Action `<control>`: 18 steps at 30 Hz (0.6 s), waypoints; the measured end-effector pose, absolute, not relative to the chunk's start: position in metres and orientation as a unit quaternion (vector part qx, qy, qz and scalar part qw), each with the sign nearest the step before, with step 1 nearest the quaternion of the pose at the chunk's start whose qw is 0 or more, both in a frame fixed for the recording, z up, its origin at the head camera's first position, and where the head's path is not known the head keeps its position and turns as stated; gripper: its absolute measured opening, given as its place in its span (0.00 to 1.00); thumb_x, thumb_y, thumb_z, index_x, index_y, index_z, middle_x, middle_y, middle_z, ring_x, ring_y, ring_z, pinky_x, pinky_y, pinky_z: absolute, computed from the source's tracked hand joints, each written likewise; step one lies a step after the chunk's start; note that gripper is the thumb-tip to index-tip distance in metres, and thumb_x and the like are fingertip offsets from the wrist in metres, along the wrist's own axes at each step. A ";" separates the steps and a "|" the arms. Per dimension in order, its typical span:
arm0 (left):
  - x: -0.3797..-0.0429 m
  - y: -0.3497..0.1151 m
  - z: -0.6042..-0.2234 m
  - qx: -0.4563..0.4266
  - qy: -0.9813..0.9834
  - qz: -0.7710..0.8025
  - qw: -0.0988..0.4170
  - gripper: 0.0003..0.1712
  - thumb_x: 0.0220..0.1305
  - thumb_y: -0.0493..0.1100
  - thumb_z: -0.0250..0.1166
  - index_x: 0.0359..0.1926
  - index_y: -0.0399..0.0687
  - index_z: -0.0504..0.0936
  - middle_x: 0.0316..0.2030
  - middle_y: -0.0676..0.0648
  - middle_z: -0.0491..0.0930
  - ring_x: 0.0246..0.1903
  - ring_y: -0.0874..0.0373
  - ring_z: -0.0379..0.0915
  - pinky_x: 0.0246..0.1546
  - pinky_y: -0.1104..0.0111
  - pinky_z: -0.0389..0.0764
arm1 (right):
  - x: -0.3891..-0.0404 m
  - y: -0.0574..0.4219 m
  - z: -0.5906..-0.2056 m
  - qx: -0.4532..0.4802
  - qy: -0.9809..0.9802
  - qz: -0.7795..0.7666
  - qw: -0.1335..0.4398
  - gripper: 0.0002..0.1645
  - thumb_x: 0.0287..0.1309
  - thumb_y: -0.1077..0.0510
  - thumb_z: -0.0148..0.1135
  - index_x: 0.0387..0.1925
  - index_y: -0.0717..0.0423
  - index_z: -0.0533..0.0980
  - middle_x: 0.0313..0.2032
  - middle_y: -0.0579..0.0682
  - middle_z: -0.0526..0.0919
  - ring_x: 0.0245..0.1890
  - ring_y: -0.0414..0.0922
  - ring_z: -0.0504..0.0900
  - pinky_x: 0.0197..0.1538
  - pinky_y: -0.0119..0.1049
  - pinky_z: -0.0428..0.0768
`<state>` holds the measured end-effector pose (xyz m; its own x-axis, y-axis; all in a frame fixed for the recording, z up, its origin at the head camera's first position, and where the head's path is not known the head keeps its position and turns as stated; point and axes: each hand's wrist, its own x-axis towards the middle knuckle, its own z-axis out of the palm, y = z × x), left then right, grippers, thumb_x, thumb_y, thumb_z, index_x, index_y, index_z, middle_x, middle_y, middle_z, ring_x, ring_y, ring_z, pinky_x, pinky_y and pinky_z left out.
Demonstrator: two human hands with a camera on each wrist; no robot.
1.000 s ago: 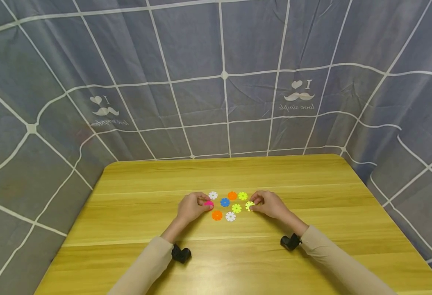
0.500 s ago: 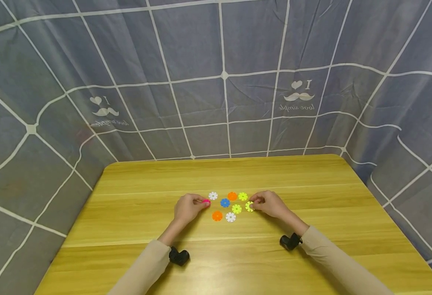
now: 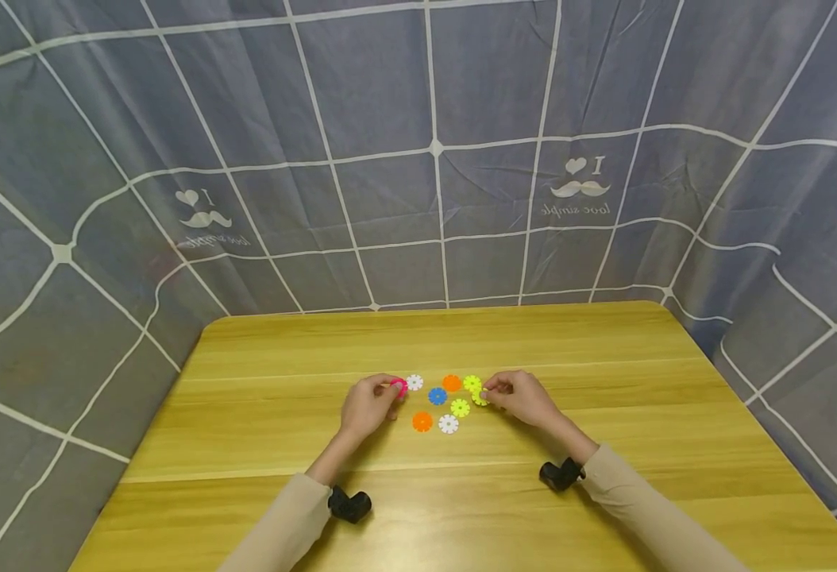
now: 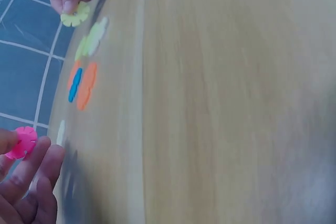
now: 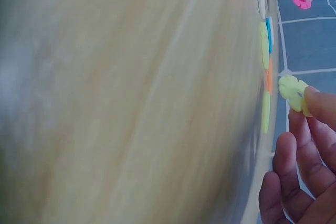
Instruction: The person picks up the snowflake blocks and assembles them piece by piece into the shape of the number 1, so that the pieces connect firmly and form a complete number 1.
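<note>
Between thumb and fingers, my left hand point(image 3: 366, 407) pinches a pink notched disc point(image 4: 25, 142), held above the table. On the other side, my right hand point(image 3: 526, 397) pinches a yellow notched disc point(image 5: 292, 94) by its edge, also raised off the table in the right wrist view. Several similar discs lie flat between the hands: a blue disc point(image 3: 437, 396) in the middle, an orange disc point(image 3: 422, 422) and a white disc point(image 3: 449, 424) in front. A second white disc point(image 3: 414, 383) lies beside my left fingers; a second orange disc point(image 3: 451, 383) and yellow-green discs point(image 3: 460, 407) lie toward the right.
The wooden table point(image 3: 447, 492) reaches back to a grey curtain point(image 3: 390, 199) with white lines, which hangs behind it and at both sides. Black wrist cameras point(image 3: 349, 504) are worn on both forearms.
My left hand has drawn slightly left with the pink disc, which now stands more upright in its fingers. The yellow disc in my right hand has shifted a little left and up.
</note>
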<state>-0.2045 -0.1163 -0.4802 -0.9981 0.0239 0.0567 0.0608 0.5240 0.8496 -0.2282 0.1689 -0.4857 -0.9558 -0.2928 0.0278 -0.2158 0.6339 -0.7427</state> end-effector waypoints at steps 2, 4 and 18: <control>-0.204 -0.115 -0.479 -0.026 -0.856 -0.517 0.010 0.12 0.68 0.44 0.60 0.45 0.41 0.83 0.26 0.43 0.86 0.15 0.52 0.78 0.13 0.72 0.69 | -0.228 0.168 -0.486 -0.137 0.900 -0.412 0.041 0.08 0.58 0.54 0.66 0.35 0.54 0.84 0.27 0.47 0.83 0.22 0.39 0.74 0.24 0.29 0.74; -0.203 -0.113 -0.479 -0.026 -0.840 -0.542 -0.002 0.12 0.69 0.44 0.58 0.45 0.41 0.82 0.27 0.41 0.85 0.15 0.50 0.77 0.14 0.71 0.71 | -0.227 0.168 -0.486 -0.142 0.898 -0.415 0.024 0.09 0.59 0.54 0.66 0.36 0.54 0.84 0.28 0.47 0.84 0.23 0.39 0.75 0.26 0.29 0.74; -0.194 -0.106 -0.469 -0.033 -0.798 -0.601 -0.034 0.12 0.67 0.35 0.59 0.49 0.33 0.75 0.35 0.31 0.85 0.21 0.33 0.76 0.15 0.74 0.68 | -0.223 0.158 -0.482 -0.139 0.889 -0.437 -0.012 0.09 0.57 0.54 0.67 0.37 0.54 0.83 0.32 0.48 0.86 0.27 0.39 0.77 0.32 0.28 0.76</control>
